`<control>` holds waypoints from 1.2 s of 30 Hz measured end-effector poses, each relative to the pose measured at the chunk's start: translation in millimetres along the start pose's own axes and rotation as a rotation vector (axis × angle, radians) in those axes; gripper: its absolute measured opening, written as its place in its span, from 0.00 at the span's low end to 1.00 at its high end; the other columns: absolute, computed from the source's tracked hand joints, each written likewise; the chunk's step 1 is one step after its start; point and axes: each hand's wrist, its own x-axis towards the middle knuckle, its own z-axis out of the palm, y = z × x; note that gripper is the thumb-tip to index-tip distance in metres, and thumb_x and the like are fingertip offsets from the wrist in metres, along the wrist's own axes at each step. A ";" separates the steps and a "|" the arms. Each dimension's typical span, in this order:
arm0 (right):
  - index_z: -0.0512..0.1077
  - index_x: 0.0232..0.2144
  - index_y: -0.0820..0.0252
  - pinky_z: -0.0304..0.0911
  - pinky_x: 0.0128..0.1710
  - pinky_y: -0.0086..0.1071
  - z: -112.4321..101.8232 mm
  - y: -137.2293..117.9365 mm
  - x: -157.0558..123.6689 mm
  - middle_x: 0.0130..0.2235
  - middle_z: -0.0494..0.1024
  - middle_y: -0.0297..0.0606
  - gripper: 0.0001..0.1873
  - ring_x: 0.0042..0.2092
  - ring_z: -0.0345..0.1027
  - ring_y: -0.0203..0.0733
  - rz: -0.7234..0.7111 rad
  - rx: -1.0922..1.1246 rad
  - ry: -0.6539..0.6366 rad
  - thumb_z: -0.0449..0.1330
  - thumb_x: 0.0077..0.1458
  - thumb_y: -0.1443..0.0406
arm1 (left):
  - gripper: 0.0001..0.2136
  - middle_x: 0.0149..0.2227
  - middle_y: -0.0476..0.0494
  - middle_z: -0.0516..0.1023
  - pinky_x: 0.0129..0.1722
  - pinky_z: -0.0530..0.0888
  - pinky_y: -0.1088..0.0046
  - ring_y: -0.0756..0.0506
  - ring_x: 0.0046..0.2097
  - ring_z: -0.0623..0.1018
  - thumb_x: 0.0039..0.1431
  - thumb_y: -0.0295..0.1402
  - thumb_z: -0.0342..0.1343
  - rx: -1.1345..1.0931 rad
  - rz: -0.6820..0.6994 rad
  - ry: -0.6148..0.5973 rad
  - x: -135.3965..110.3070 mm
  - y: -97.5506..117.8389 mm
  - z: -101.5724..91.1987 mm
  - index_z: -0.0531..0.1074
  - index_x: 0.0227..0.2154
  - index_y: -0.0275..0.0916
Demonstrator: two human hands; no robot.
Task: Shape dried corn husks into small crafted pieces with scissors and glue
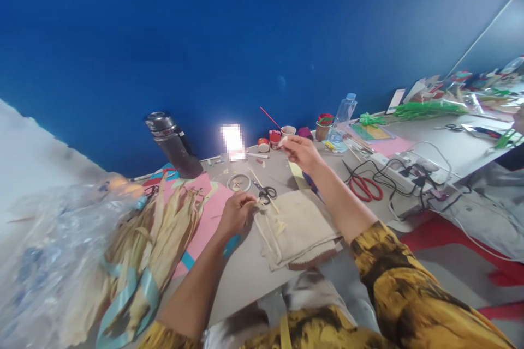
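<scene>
My left hand (237,214) is closed in a pinch at the left edge of a folded beige cloth (303,223). A pale bit shows at its fingertips, too small to name. Raised above the table, my right hand (303,154) pinches a small white piece (283,142) in front of several small cups and tubs. Black-handled scissors (268,193) lie just beyond the cloth, close to my left fingers. On the cloth rest a thin pale stick (273,206) and small yellowish scraps (280,227). A clear ring, like a tape roll (239,182), lies behind my left hand.
Dried corn husks (164,229) and crumpled clear plastic (53,262) fill the left side. A black flask (174,144) leans by the blue wall. To the right are red-handled scissors (365,188), a power strip (393,173) with tangled cables, a plastic bottle (344,114) and green strips (428,109).
</scene>
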 end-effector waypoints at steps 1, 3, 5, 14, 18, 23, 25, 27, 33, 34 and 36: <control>0.72 0.27 0.61 0.45 0.18 0.23 -8.4 -3.0 -8.5 0.28 0.71 0.32 0.20 0.25 0.55 0.28 0.016 0.027 0.011 0.74 0.38 0.54 | 0.06 0.26 0.47 0.76 0.32 0.67 0.72 0.47 0.30 0.73 0.52 0.31 0.57 0.056 -0.011 -0.067 -1.3 1.4 3.5 0.78 0.23 0.40; 0.72 0.26 0.61 0.44 0.18 0.22 -20.7 -1.2 -29.0 0.28 0.70 0.32 0.20 0.25 0.55 0.27 0.079 0.038 0.019 0.74 0.39 0.55 | 0.07 0.25 0.47 0.76 0.33 0.66 0.72 0.46 0.30 0.74 0.51 0.29 0.56 0.142 -0.021 -0.171 -3.6 4.0 9.1 0.79 0.24 0.40; 0.72 0.25 0.62 0.43 0.18 0.22 -27.3 8.7 -49.8 0.27 0.70 0.32 0.20 0.24 0.54 0.27 0.147 0.017 0.022 0.75 0.38 0.55 | 0.07 0.27 0.46 0.77 0.34 0.66 0.71 0.45 0.32 0.75 0.52 0.29 0.55 0.205 0.005 -0.246 -5.3 5.3 12.5 0.79 0.25 0.40; 0.74 0.24 0.64 0.44 0.17 0.23 -25.2 36.1 -101.3 0.26 0.69 0.32 0.19 0.24 0.54 0.28 0.239 0.050 -0.007 0.75 0.39 0.55 | 0.05 0.27 0.46 0.79 0.31 0.62 0.72 0.45 0.31 0.74 0.51 0.27 0.57 0.440 0.010 -0.272 -4.5 11.8 15.6 0.77 0.26 0.41; 0.75 0.26 0.63 0.42 0.17 0.22 -21.7 32.9 -108.8 0.27 0.70 0.32 0.19 0.24 0.54 0.27 0.308 0.163 0.003 0.76 0.37 0.56 | 0.08 0.30 0.44 0.81 0.33 0.62 0.72 0.43 0.34 0.77 0.52 0.25 0.55 0.567 0.009 -0.340 -2.6 22.1 12.8 0.78 0.26 0.41; 0.74 0.25 0.63 0.42 0.18 0.21 -18.8 31.9 -114.0 0.27 0.70 0.32 0.19 0.24 0.54 0.26 0.300 0.189 -0.051 0.75 0.39 0.56 | 0.10 0.32 0.44 0.82 0.36 0.64 0.71 0.43 0.36 0.77 0.53 0.25 0.54 0.615 -0.073 -0.395 -2.3 33.2 9.0 0.80 0.30 0.41; 0.75 0.25 0.63 0.41 0.18 0.22 -18.8 32.3 -114.9 0.27 0.70 0.32 0.19 0.24 0.53 0.26 0.273 0.159 -0.074 0.75 0.40 0.56 | 0.08 0.30 0.45 0.81 0.35 0.64 0.71 0.43 0.35 0.76 0.53 0.26 0.55 0.629 -0.082 -0.373 -3.1 36.2 7.6 0.79 0.28 0.41; 0.75 0.25 0.64 0.41 0.18 0.23 -19.2 32.6 -115.6 0.26 0.70 0.32 0.19 0.23 0.52 0.26 0.253 0.115 -0.093 0.74 0.41 0.55 | 0.06 0.29 0.46 0.80 0.34 0.63 0.71 0.44 0.35 0.76 0.52 0.27 0.55 0.639 -0.075 -0.352 -3.6 38.2 5.2 0.77 0.27 0.41; 0.75 0.24 0.63 0.42 0.20 0.27 -13.5 31.1 -117.1 0.19 0.64 0.28 0.18 0.21 0.50 0.29 0.177 -0.121 -0.129 0.69 0.47 0.53 | 0.03 0.28 0.46 0.77 0.33 0.64 0.71 0.46 0.31 0.73 0.52 0.31 0.59 0.397 -0.032 -0.182 -0.1 49.1 -3.9 0.75 0.25 0.40; 0.75 0.24 0.63 0.42 0.21 0.27 -10.5 30.5 -116.8 0.18 0.64 0.28 0.18 0.21 0.50 0.29 0.159 -0.173 -0.143 0.67 0.49 0.53 | 0.04 0.27 0.47 0.76 0.32 0.65 0.72 0.47 0.30 0.72 0.53 0.33 0.59 0.279 -0.059 -0.161 1.4 53.8 -2.7 0.75 0.26 0.39; 0.76 0.25 0.63 0.43 0.22 0.28 -3.3 29.1 -115.5 0.18 0.64 0.28 0.16 0.21 0.51 0.29 0.123 -0.274 -0.182 0.64 0.51 0.55 | 0.07 0.27 0.47 0.76 0.31 0.67 0.72 0.47 0.29 0.72 0.52 0.37 0.62 0.015 -0.110 -0.160 5.4 65.3 3.2 0.76 0.32 0.39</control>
